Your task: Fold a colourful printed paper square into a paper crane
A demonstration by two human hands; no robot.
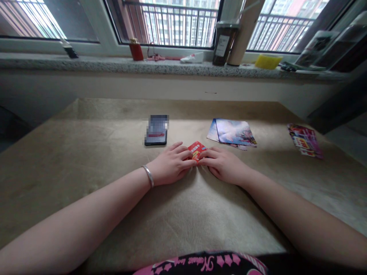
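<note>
While red card (196,150) lies cornerwise between them, left hand (172,163) and right hand (226,164) grasp opposite sides, neither nearer, long axis unclear

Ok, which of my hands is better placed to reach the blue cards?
Probably your right hand: the blue cards lie just beyond it, farther from your left hand. Both touch the red card.

Window (177,23): daylight is streaming in, glaring.
Right hand (225,165): is casting shadow onto the bench (186,225).
Phone (156,130): pixel blocks are blurring it.
</note>
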